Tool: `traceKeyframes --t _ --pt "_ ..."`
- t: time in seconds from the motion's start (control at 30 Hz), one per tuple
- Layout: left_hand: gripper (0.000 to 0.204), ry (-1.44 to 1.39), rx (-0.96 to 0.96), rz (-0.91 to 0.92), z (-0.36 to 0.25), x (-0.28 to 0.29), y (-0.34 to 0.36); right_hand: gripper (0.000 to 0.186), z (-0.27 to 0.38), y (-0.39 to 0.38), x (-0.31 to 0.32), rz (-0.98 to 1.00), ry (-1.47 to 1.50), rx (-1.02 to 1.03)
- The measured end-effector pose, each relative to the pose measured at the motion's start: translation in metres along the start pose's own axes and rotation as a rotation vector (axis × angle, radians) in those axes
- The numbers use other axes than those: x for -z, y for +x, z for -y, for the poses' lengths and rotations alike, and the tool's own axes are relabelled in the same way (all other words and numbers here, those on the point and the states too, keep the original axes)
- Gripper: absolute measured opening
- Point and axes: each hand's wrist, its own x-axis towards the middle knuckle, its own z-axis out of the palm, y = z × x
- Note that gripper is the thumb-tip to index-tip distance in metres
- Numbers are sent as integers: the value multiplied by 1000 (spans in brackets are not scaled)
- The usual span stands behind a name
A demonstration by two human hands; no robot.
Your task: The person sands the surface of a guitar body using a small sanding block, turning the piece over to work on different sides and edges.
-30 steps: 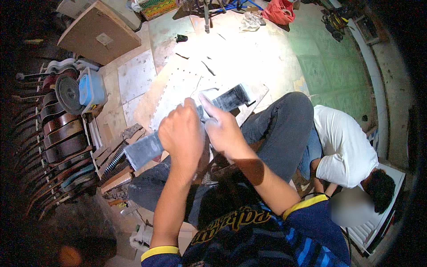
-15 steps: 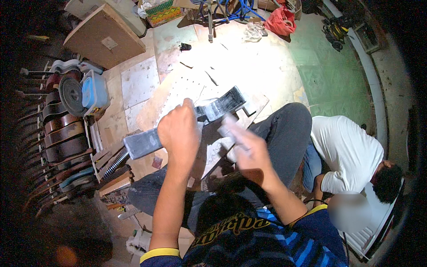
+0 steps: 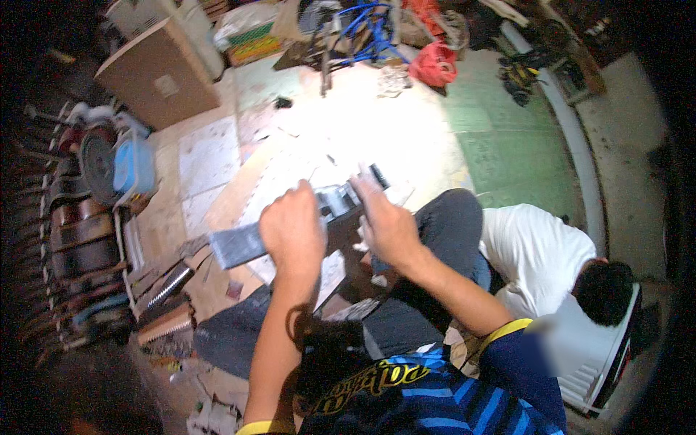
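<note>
A long dark grey piece (image 3: pixel 235 246), dusty with pale powder, lies slantwise above my lap. One end is a flat slab; the other is stepped and shaped. My left hand (image 3: pixel 292 233) is closed around its middle, the thumb side uppermost. Farther along, my right hand (image 3: pixel 391 226) bends over the shaped end, fingers pressed together against it. Those fingers are whitened with dust and blurred. Whatever may be under them is hidden.
At right a person in a white shirt (image 3: pixel 540 254) bends low. Guitar-like bodies (image 3: pixel 87 232) line the left, near a blue container (image 3: pixel 133 167). A brown board (image 3: pixel 159 76) leans behind. Beyond lie blue tubing (image 3: pixel 366 32) and a red bag (image 3: pixel 435 64). Ridged strips (image 3: pixel 168 286) lie on the floor.
My right hand has moved up and away from me, from beside the piece onto its shaped end. My left hand keeps its hold. The whole view has shifted a little.
</note>
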Motion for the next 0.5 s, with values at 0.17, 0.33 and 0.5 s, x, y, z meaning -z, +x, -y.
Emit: traceKeyframes --t 0.17,0.33,0.5 --pt "4 40 -4 -59 12 14 1 60 25 8 14 -27 18 28" --pt "5 55 -66 -189 7 -12 -3 62 17 -11 18 -4 60 -33" --pt "9 49 -96 -163 24 -19 -4 45 17 -18 -9 -27 268 -111"
